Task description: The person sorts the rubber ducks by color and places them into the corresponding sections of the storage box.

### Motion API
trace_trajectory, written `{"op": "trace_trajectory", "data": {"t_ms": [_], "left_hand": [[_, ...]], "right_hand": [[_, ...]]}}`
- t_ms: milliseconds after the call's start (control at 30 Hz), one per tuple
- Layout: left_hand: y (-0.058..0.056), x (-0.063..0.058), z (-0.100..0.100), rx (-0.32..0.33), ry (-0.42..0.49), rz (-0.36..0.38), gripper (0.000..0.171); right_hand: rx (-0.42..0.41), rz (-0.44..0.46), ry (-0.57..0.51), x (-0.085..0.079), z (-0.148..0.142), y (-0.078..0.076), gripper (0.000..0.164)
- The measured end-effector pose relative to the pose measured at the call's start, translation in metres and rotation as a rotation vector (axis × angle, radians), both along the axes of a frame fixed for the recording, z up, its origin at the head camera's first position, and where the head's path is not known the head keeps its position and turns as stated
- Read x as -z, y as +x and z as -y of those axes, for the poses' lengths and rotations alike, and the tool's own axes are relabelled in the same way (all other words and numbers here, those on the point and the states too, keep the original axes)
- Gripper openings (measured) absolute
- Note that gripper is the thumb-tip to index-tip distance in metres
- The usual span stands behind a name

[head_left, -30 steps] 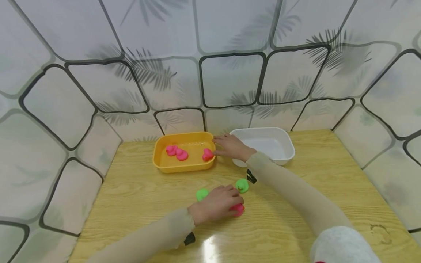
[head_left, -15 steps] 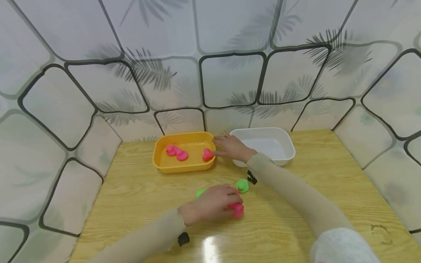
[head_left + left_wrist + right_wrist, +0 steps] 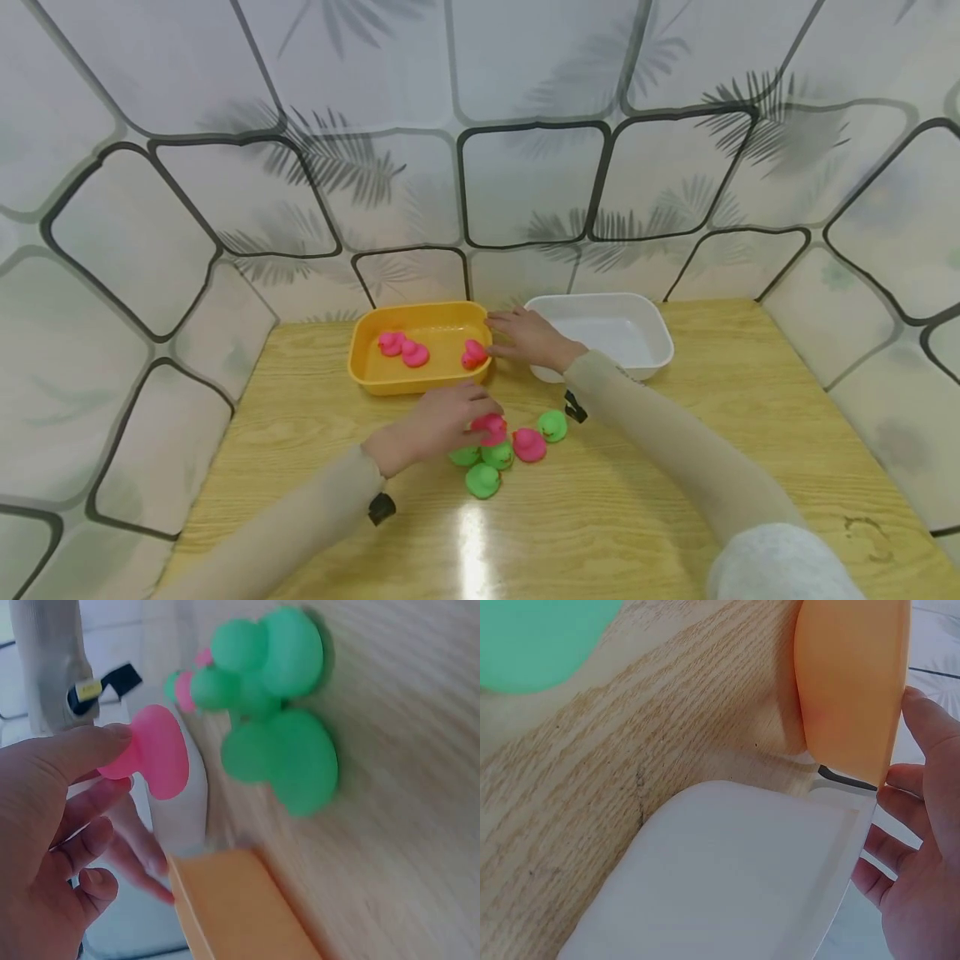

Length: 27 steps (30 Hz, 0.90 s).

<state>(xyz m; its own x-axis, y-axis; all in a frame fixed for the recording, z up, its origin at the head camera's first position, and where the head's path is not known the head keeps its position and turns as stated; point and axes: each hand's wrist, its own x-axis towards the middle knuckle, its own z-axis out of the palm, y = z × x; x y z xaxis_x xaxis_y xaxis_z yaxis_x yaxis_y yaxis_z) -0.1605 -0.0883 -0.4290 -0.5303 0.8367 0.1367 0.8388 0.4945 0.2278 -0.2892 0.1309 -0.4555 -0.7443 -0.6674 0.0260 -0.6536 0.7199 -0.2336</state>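
Observation:
My left hand (image 3: 435,423) pinches a pink rubber duck (image 3: 491,427) between thumb and fingers. In the left wrist view, that duck hangs by its head, and its rounded base faces the camera. Just below the hand, several green rubber ducks (image 3: 482,481) cluster on the table, with a pink duck (image 3: 530,445) and another green duck (image 3: 552,426) to their right. My right hand (image 3: 527,337) rests at the right end of the orange tray (image 3: 416,387), beside the white tray (image 3: 652,367). In the right wrist view, its relaxed fingers lie along both rims.
Three pink ducks (image 3: 415,353) sit inside the orange tray, two at the left and one at the right end. Both trays stand at the back of the wooden table (image 3: 675,517). A patterned cloth wall (image 3: 532,183) encloses the back and sides.
My left hand has lifted one pink duck off the cluster and moved left and back toward the orange tray, uncovering the green ducks and another pink one. My right hand has stayed in place.

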Motion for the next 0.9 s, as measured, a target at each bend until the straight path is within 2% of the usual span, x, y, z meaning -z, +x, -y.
{"op": "trace_trajectory", "data": {"t_ms": [200, 433, 667, 900], "left_hand": [[-0.019, -0.002, 0.023, -0.062, 0.045, -0.058, 0.025], [-0.038, -0.013, 0.039, -0.084, 0.044, -0.106, 0.026], [-0.056, -0.018, 0.049, -0.149, 0.024, -0.07, 0.027], [-0.071, -0.024, 0.058, -0.247, -0.007, -0.02, 0.028]], "right_hand": [[0.002, 0.016, -0.01, 0.001, -0.001, 0.0, 0.064], [0.008, 0.023, -0.019, -0.001, -0.001, 0.002, 0.062], [0.014, 0.041, -0.01, -0.002, -0.001, 0.001, 0.062], [0.001, 0.036, -0.009, 0.0, -0.001, 0.0, 0.063]]}}
